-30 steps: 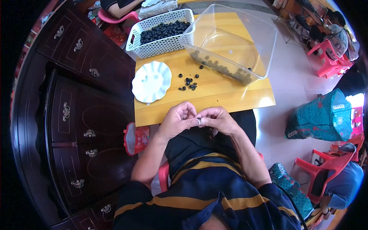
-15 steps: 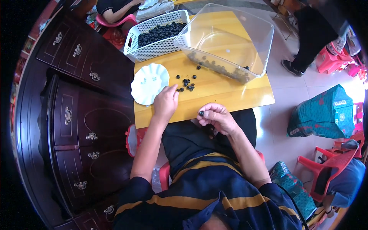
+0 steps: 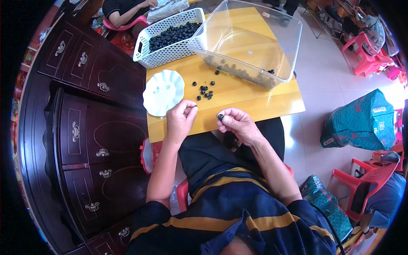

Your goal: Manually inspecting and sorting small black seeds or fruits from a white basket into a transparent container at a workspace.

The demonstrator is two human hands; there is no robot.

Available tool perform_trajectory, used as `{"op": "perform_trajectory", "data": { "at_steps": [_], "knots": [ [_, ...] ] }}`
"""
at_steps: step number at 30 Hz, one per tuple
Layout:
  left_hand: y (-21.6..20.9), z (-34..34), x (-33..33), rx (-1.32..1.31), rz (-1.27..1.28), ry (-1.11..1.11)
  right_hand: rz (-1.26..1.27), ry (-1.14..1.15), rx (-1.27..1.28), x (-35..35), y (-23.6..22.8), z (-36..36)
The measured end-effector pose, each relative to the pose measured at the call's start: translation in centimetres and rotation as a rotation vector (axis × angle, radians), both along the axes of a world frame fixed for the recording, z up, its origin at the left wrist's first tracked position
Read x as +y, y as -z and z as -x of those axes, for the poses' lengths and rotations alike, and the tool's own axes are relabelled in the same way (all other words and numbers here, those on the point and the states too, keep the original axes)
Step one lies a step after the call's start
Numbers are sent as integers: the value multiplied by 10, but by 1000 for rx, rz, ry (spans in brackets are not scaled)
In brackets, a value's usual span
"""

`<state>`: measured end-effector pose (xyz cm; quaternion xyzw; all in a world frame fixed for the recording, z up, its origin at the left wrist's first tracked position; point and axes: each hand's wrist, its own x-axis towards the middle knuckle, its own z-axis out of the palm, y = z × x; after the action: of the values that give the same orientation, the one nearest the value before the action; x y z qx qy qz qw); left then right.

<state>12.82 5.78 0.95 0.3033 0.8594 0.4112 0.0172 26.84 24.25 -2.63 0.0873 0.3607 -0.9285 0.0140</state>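
Note:
My right hand [image 3: 239, 125] pinches a small black round bead [image 3: 220, 117] between thumb and fingertips, just above the table's near edge. To its left, my left hand [image 3: 182, 119] is closed, thumb against the curled fingers; whatever may be between them is hidden. Just beyond my hands lies a loose cluster of black beads [image 3: 204, 90] on the yellow wooden table [image 3: 250, 104]. A white scalloped plate [image 3: 163, 95] sits beside my left hand, with no beads on it. At the far right of the table, a clear plastic bin [image 3: 250, 46] holds several beads along its near side.
A white perforated basket [image 3: 170, 56] full of black beads stands at the table's far left. Dark wooden drawers [image 3: 102, 123] line the left side. Green bags [image 3: 357, 121] and red plastic chairs [image 3: 369, 178] are on the floor at right. Other people sit around.
My left hand has drawn back from the bead cluster toward me, its fingers now curled in. The right hand has risen slightly with its bead. A person walking at right has moved away.

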Motion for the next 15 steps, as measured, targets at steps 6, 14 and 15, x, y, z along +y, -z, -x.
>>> {"op": "perform_trajectory", "data": {
  "at_steps": [6, 14, 15],
  "knots": [
    [-40, -35, 10, -220, -246, 225, -112, -20, 4, -6, -2, 5],
    [-53, -38, 12, -116, -257, 367, -182, -22, 71, -5, -7, 1],
    [-54, -38, 12, -119, -254, 386, -182, -21, 70, -5, -9, 0]
  ]
}}
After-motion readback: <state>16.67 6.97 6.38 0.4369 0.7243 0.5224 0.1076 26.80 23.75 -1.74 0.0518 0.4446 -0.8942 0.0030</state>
